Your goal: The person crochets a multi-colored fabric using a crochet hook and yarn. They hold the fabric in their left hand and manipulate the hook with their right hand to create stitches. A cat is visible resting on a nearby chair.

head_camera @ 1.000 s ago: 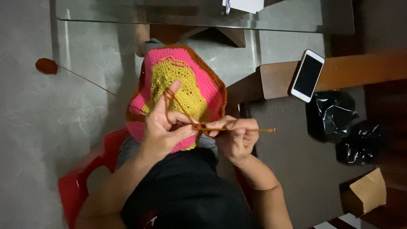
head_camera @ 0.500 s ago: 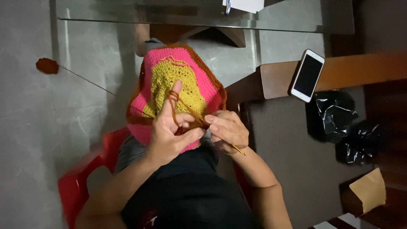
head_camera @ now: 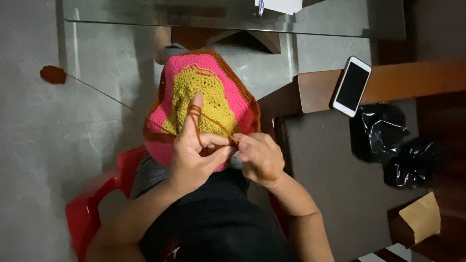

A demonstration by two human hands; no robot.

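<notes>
Crochet piece (head_camera: pixel 204 97) lies draped over the lap, long axis running away from the body, brown-edged corner pointing toward the glass worktop (head_camera: pixel 340 22). Since a second ago the hook, then sticking out rightward, is tucked under the right hand (head_camera: pixel 259 157): fingers closed, hook itself hidden. Reads as mid-stitch. Left hand (head_camera: pixel 196 155) pinches the edge, brown yarn (head_camera: pixel 194 112) wound on its raised forefinger.

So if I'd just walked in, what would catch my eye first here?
Most likely the bright crocheted piece, pink around a yellow middle with a brown edge, lying on the person's lap at the centre. Just below it the left hand has brown yarn wound round its raised forefinger, close beside the right hand. Off to the right, a white phone lies on a wooden ledge.
</notes>
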